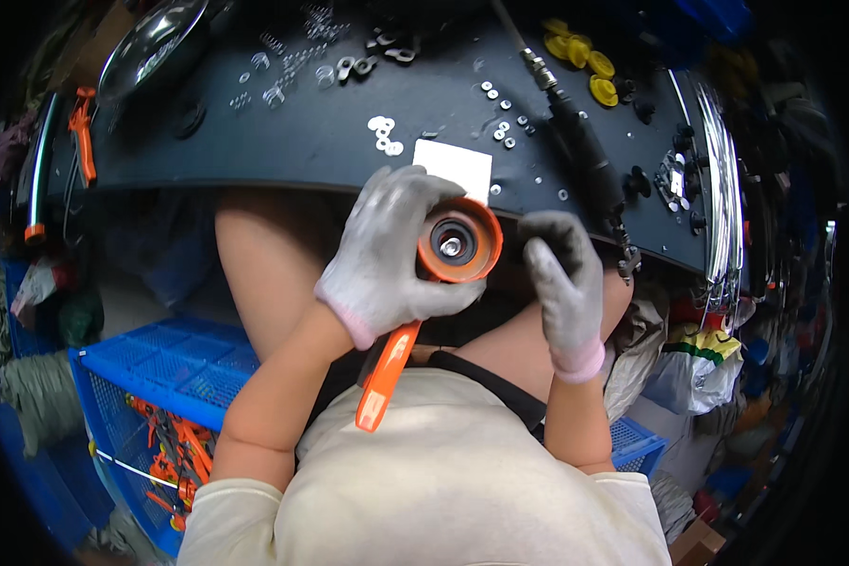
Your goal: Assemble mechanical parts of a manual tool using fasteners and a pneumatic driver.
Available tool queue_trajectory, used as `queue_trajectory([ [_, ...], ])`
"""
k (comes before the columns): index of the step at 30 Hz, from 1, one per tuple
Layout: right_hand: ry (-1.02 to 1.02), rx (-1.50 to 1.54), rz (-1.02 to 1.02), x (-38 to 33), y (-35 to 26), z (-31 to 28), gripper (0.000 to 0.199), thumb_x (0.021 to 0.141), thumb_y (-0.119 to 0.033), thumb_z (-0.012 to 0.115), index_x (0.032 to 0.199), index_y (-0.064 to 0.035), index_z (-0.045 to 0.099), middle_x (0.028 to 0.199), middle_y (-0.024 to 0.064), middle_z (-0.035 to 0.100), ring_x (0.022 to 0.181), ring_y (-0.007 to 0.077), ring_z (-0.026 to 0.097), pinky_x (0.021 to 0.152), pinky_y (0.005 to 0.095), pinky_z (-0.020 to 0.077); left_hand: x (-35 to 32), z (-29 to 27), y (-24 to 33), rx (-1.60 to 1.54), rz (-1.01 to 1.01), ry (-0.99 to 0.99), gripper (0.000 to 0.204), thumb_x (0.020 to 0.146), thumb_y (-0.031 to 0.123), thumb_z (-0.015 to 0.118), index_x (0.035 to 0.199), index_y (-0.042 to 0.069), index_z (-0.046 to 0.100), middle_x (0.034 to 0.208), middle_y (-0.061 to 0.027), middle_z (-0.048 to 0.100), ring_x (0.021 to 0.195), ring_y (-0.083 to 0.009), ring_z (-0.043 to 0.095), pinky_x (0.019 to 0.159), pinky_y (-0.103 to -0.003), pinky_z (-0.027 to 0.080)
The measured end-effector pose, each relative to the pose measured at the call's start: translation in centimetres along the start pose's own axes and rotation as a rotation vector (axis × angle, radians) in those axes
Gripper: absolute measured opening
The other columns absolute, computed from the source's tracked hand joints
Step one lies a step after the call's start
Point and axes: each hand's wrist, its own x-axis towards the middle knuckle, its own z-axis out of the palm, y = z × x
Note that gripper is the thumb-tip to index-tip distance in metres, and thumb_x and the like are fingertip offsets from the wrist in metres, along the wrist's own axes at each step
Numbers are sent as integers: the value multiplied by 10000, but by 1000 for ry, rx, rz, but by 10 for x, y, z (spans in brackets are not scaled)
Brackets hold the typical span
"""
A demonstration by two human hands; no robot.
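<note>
An orange round housing with a long handle (459, 247) sits just below the near edge of the dark worktop (283, 141), above the person's lap, its open face turned up so that a dark inner ring and a small bright metal piece at the centre show. The left hand (387, 255), in a grey glove, has its grip closed around the housing's left side, thumb below and fingers over the top, while the orange handle runs down toward the shirt. The right hand (561, 283), also gloved, hangs just beside the housing with its fingers loosely curled and nothing visible in them. By the look of it, the inner parts are already seated and fastening remains. On the worktop lie loose washers (384, 132), a white card (453, 168), a black air tool (585, 151) and yellow caps (585, 57); a blue crate (160, 377) holds more orange pieces.
</note>
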Motion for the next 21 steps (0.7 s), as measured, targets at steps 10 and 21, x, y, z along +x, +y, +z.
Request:
queue_trajectory([
  [10, 388, -390, -190, 60, -44, -108, 157, 870, -66, 592, 994, 16, 643, 821, 35, 616, 658, 61, 533, 612, 212, 428, -4, -1, -5, -84, -7, -129, 753, 523, 261, 842, 1169, 66, 506, 1126, -158, 556, 1068, -362, 509, 1006, -461, 351],
  [21, 608, -1130, -227, 174, 14, -180, 407, 836, -308, 683, 1127, -26, 656, 1103, 188, 653, 1053, 323, 622, 939, 372, 469, -7, 11, -11, -182, -50, -41, 689, 524, 190, 812, 1132, 61, 515, 1071, -122, 577, 1108, -373, 492, 988, -460, 376],
])
